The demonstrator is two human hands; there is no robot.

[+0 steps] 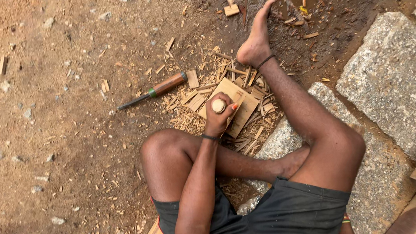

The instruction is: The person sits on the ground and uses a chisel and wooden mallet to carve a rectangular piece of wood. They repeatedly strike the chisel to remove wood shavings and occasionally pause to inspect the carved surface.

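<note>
Dark shorts (pixel 286 210), black wristband (pixel 210 137), black anklet (pixel 265 62)
</note>
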